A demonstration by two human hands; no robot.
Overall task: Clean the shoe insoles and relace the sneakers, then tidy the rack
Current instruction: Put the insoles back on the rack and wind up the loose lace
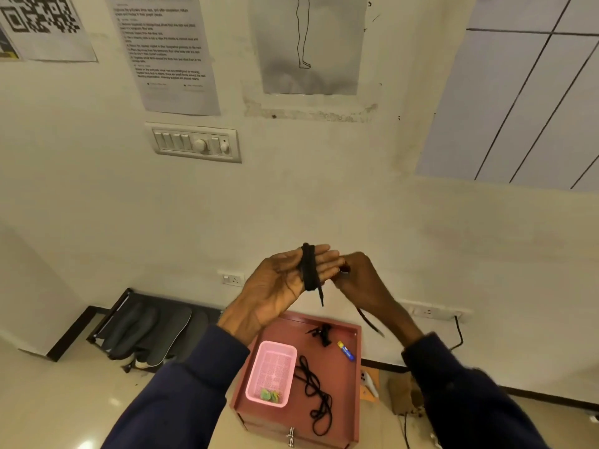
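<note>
We hold our left hand (285, 280) raised above the red counter (343, 384), palm up, fingers straight and together, with the black shoelace (309, 270) wound in a band around them and one short end dangling below. Our right hand (363, 280) is also above the counter and touches the left fingertips, its back towards us and its fingers curled, pinching the same shoelace, whose tail hangs under the wrist. On the counter sit a pink basket (278, 344) and a loose lace (316, 393), and left of the counter dark insoles (168, 332) lean on the rack (107, 315)
</note>
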